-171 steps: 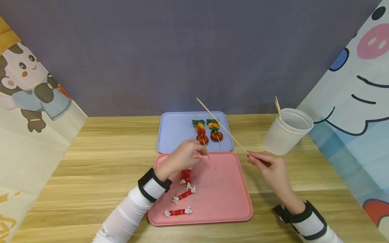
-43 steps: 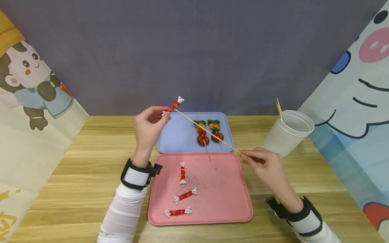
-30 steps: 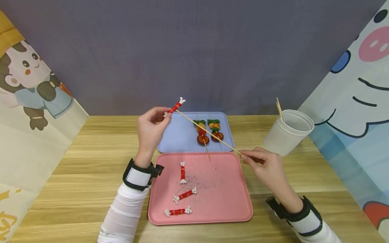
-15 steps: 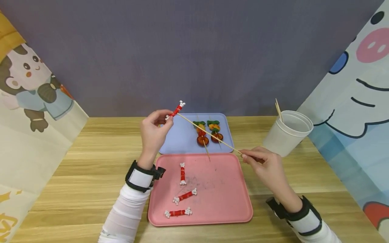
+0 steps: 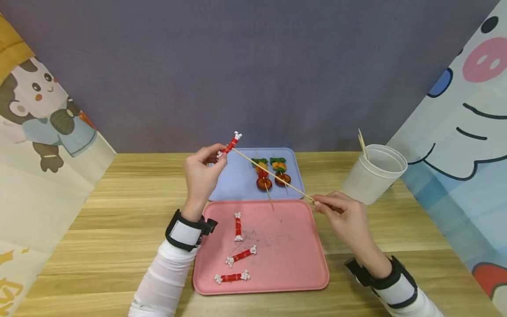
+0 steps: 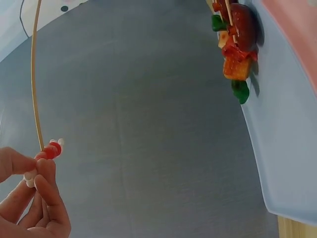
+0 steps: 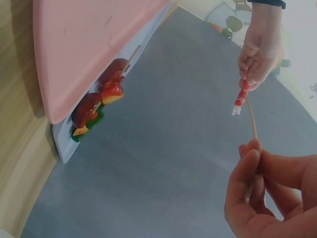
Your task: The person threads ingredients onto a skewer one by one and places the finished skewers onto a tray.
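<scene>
My left hand (image 5: 203, 171) pinches a red roll with white knobbly ends (image 5: 233, 141) between thumb and fingers, raised over the blue tray. A thin bamboo skewer (image 5: 273, 174) slants up from my right hand (image 5: 344, 215), whose thumb and fingers pinch its lower end. The skewer's far tip meets the roll's red middle; how deep it goes in is hidden. In the left wrist view the skewer (image 6: 34, 84) bends slightly as it runs into the roll (image 6: 49, 150). Three similar rolls, one of them this slanted roll (image 5: 241, 256), lie on the pink tray (image 5: 289, 259).
Two loaded toy food skewers, the left skewer (image 5: 263, 183) and the right skewer (image 5: 282, 178), lie on the blue tray (image 5: 231, 189). At the right stands a white tub (image 5: 366, 180) with several bare skewers (image 5: 362, 144). A grey wall (image 5: 253, 75) rises behind the table.
My left hand has taken a roll from the pink tray and raised it to the skewer's tip. During the last second both hands hold their grip; the left has drifted slightly right and down.
</scene>
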A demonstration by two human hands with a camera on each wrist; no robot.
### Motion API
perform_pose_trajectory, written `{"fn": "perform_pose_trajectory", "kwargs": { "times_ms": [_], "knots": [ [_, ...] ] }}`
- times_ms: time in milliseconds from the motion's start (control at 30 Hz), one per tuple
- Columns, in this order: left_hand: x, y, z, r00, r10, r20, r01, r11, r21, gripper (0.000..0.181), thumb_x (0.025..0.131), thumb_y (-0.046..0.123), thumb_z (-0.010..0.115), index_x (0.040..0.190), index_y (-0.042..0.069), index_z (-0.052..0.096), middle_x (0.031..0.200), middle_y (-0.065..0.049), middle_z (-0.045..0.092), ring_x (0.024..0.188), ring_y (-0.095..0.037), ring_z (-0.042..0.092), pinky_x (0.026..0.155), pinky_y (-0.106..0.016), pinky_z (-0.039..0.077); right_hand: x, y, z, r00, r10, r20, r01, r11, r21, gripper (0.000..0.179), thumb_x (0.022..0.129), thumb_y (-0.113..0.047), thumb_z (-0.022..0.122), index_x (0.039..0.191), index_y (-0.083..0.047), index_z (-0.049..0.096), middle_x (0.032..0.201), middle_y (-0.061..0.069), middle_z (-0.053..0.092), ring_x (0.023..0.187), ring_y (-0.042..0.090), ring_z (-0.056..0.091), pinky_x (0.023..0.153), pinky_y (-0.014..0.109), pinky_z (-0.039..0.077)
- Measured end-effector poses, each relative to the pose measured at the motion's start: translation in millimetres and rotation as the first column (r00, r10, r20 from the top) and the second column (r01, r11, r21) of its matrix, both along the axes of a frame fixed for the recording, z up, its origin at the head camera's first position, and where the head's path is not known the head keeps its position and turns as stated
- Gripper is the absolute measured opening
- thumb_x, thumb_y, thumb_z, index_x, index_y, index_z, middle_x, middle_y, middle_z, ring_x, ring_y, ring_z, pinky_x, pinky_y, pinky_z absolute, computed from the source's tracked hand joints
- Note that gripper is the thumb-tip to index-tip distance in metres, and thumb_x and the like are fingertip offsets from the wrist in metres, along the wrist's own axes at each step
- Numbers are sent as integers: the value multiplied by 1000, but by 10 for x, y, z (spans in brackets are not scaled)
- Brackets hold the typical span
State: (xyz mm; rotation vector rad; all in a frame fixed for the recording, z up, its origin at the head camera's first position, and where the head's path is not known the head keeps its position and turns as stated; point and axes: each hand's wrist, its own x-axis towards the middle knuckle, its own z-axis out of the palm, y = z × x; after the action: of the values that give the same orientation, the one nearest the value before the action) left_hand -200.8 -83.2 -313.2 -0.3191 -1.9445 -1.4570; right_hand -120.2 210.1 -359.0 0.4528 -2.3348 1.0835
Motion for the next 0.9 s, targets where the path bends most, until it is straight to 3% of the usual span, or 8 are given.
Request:
{"fn": "perform_pose_trajectory", "kwargs": {
  "times_ms": [100, 200, 300, 367, 500, 600, 767, 900],
  "knots": [
    [7, 50, -32, 999, -34, 13, 35, 999, -33, 14, 73, -6, 65, 86, -7, 71, 75, -21, 68, 61, -22, 59, 59, -33, 52, 12, -21, 2, 1000, -1, 15, 1, 1000, -4, 13, 75, -4, 72, 88, -6, 75, 72, 1, 68, 64, 5, 61, 57, 8, 47],
    [-47, 129, -159, 993, -112, 49, 116, 989, -87, 14, 74, -3, 66, 86, -3, 73, 75, -16, 70, 63, -20, 61, 61, -38, 55, 17, -53, -13, 999, 2, 39, -2, 1000, 0, 13, 74, -6, 73, 88, -7, 75, 70, 0, 68, 63, 6, 60, 56, 10, 48],
    [-104, 178, -286, 985, -159, 67, 166, 976, -137, 15, 74, 2, 66, 87, 3, 74, 76, -11, 71, 64, -15, 61, 60, -36, 56, 18, -76, -23, 998, 5, 56, -5, 1000, -4, 14, 74, -6, 73, 87, -7, 75, 69, -1, 67, 62, 7, 60, 56, 11, 49],
    [-126, 185, -343, 985, -160, 65, 167, 976, -137, 15, 74, 5, 67, 87, 7, 75, 76, -7, 71, 65, -12, 61, 60, -34, 55, 22, -80, -26, 997, 8, 71, -7, 1000, -19, 14, 74, -5, 73, 88, -7, 75, 70, 0, 67, 62, 7, 61, 56, 12, 50],
    [39, 254, -197, 985, -164, 53, 169, 978, -120, 15, 73, -2, 66, 86, 1, 74, 76, -13, 71, 64, -17, 61, 59, -40, 55, 57, -91, -31, 993, 15, 114, -14, 1000, -18, 14, 75, -6, 72, 89, -7, 75, 70, -1, 67, 62, 6, 61, 55, 12, 50],
    [214, 378, -79, 973, -224, 62, 231, 962, -147, 15, 72, -8, 65, 84, -4, 72, 73, -17, 69, 62, -21, 61, 58, -44, 55, 89, -122, -38, 988, 43, 149, -39, 999, -26, 16, 77, -9, 72, 92, -8, 75, 70, -2, 68, 62, 5, 62, 52, 15, 51],
    [341, 550, -118, 933, -351, 84, 361, 900, -243, 14, 73, -6, 65, 84, -2, 72, 75, -14, 69, 61, -18, 60, 56, -37, 54, 130, -190, -39, 975, 73, 210, -56, 995, -85, 21, 75, -7, 73, 97, -7, 74, 74, 2, 71, 62, 7, 64, 51, 18, 53],
    [342, 601, -193, 932, -354, 73, 361, 897, -256, 15, 72, -5, 66, 85, -1, 72, 77, -14, 70, 61, -17, 60, 55, -33, 52, 180, -254, 48, 974, 41, 222, -25, 997, -76, 21, 72, 0, 73, 93, -2, 73, 73, 7, 71, 59, 11, 64, 49, 17, 52]
  ]
}}
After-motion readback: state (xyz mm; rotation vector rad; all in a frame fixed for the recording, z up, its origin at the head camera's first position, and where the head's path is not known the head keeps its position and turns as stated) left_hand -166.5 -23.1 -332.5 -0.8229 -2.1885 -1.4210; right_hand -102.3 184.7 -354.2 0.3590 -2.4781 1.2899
